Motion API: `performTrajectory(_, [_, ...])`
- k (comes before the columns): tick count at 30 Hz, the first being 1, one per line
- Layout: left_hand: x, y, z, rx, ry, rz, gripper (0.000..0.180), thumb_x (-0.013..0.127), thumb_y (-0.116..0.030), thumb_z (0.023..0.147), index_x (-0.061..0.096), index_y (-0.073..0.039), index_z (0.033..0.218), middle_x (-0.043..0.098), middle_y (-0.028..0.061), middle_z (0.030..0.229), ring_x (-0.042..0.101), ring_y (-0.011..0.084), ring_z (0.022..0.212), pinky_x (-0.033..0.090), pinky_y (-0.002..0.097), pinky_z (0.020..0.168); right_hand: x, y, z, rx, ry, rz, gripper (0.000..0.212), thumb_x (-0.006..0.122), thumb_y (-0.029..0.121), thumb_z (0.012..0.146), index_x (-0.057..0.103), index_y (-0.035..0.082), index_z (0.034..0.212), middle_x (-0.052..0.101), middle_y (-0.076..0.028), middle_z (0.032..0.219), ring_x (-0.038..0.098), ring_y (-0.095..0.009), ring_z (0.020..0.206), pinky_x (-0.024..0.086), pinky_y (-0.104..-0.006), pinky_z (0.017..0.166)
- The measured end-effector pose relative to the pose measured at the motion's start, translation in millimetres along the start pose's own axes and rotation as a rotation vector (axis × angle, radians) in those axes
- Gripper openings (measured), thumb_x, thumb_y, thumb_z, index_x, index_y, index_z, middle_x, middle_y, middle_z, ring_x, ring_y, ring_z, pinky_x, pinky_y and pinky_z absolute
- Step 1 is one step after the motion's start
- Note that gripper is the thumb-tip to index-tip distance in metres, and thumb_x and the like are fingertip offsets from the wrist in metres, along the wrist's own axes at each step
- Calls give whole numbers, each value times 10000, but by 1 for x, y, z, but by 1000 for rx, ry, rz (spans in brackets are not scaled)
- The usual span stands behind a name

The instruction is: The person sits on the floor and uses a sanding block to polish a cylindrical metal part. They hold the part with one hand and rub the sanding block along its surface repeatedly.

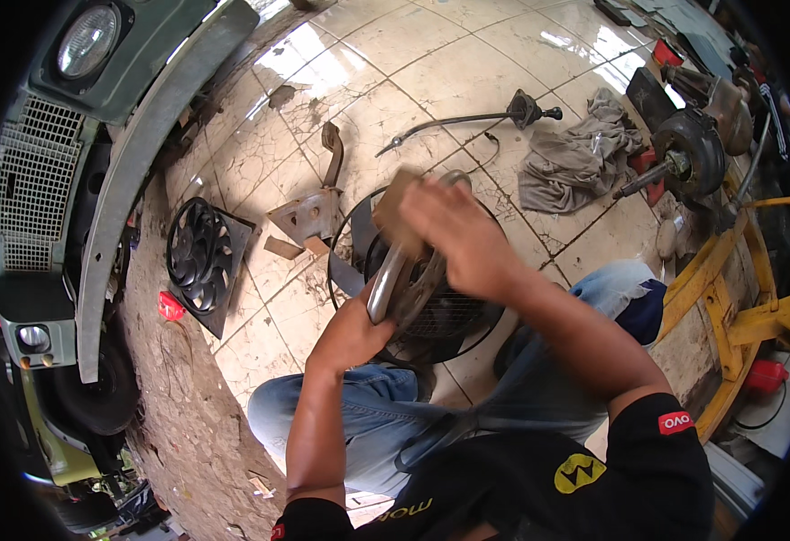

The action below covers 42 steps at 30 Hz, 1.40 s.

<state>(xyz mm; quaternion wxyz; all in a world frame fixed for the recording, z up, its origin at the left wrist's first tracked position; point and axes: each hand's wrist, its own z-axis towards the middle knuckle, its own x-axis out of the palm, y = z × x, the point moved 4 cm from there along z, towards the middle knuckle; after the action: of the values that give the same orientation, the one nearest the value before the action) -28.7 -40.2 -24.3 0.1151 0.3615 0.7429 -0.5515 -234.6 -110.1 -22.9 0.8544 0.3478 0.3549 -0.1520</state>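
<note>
Under the right hand (454, 236), sandpaper (395, 209) rubs the left-held metal bracket (397, 281).

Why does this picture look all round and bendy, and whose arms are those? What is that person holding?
The picture comes from a small camera worn on a person's head, looking down. Its lens sees very wide, so straight lines bend near the edges. The two arms coming up from the bottom belong to that person, who sits on a cracked tile floor in blue jeans.

The left hand grips a curved, shiny metal part. The right hand presses a small brown piece against it; I cannot tell what that piece is.

Under the hands lies a round fan with a wire grille. To the left lies another black fan, beside the front of a green vehicle. Farther away are a grey rag, a long cable and a yellow metal frame.
</note>
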Motion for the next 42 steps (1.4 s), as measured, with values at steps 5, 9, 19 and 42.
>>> performTrajectory(5, [-3,-15,0,1,15,8,475,708,-148,879,592,20,1307,717,222,1091,694,322,1017,524,405,923,-3,-14,4,145,-125,87,689,600,-37,751,500,-4,1432,478,-249,1507,395,-405,1460,262,-523,1227])
performTrajectory(9, [4,-6,0,55,1,15,497,709,-148,878,580,-1,1335,714,228,1091,692,347,1019,525,412,923,-3,15,-7,-16,10,18,731,524,-96,767,488,54,1482,491,-185,1528,370,-379,1493,220,-546,1250])
performTrajectory(19, [5,-13,-4,42,32,51,593,690,-138,878,508,-40,1434,689,249,1087,669,377,1015,511,419,924,-7,-1,-8,74,62,-59,759,567,-78,764,468,125,1489,456,-164,1533,334,-387,1503,204,-547,1250])
performTrajectory(42, [0,-21,0,-13,43,29,727,643,-110,869,421,-128,1561,662,279,1253,640,432,1178,492,417,1019,-9,-9,1,239,63,-127,685,575,69,863,419,83,1529,412,-177,1590,309,-382,1521,202,-617,1222])
